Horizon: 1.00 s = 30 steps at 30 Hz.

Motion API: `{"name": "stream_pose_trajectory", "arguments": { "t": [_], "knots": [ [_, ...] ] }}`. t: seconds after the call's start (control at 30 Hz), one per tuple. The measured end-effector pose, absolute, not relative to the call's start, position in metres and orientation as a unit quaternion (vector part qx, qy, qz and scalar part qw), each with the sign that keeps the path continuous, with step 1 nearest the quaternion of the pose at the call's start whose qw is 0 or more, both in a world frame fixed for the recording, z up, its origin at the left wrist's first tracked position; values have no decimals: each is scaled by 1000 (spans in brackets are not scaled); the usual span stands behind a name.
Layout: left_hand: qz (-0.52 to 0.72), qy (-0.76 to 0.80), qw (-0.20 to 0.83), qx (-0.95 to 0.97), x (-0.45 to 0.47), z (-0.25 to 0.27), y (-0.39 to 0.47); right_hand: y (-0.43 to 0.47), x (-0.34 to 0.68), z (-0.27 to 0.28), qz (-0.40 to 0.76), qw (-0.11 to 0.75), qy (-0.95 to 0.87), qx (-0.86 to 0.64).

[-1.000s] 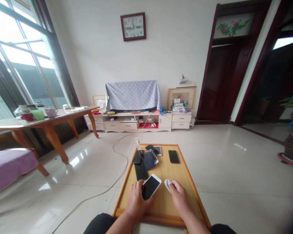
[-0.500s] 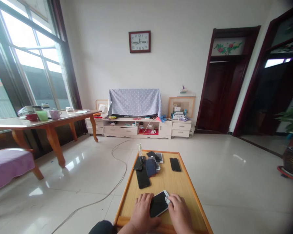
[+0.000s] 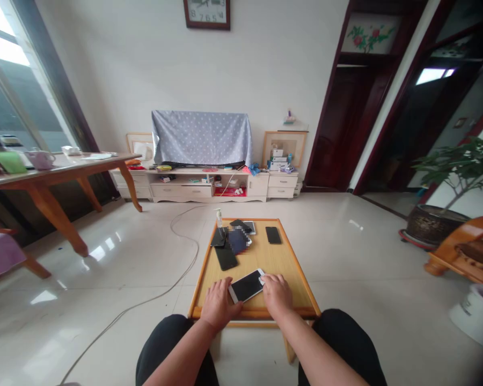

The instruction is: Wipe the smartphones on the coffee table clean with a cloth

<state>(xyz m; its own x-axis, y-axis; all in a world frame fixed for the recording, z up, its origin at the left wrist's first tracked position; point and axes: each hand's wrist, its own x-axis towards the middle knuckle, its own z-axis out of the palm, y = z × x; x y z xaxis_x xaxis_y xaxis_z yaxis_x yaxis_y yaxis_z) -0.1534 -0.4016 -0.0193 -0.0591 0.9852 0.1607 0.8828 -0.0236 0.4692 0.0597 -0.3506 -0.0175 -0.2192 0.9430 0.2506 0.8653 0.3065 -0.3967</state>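
wooden table (image 3: 271, 262), left hand (image 3: 217, 304) clamped on white phone (image 3: 245, 287), right hand (image 3: 277, 295) grip unclear, tiled floor (image 3: 358, 300)

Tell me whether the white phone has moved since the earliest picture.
Yes: the white phone now appears closer to the near edge of the wooden table.

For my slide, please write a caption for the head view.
Left hand and right hand at opposite ends of a white phone; dark phone farther along the table.
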Motion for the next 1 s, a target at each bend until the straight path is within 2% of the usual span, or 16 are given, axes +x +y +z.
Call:
{"name": "stream_pose_trajectory", "arguments": {
  "t": [0.27, 0.5, 0.67, 0.83, 1.0],
  "knots": [
    [242, 683, 101, 682, -159, -29, -402, -404, 22, -12, 130, 184, -853, -472],
    [229, 695, 89, 676, -157, -24, -404, -371, 28, -10, 104, 126, -782, -602],
    [225, 699, 89, 673, -159, -24, -404, -384, 8, -23, 140, 138, -858, -475],
    [223, 703, 84, 670, -158, -26, -396, -343, 24, -20, 125, 109, -802, -575],
    [214, 701, 85, 676, -157, -28, -378, -308, 25, -21, 119, 97, -788, -597]
  ]
}}
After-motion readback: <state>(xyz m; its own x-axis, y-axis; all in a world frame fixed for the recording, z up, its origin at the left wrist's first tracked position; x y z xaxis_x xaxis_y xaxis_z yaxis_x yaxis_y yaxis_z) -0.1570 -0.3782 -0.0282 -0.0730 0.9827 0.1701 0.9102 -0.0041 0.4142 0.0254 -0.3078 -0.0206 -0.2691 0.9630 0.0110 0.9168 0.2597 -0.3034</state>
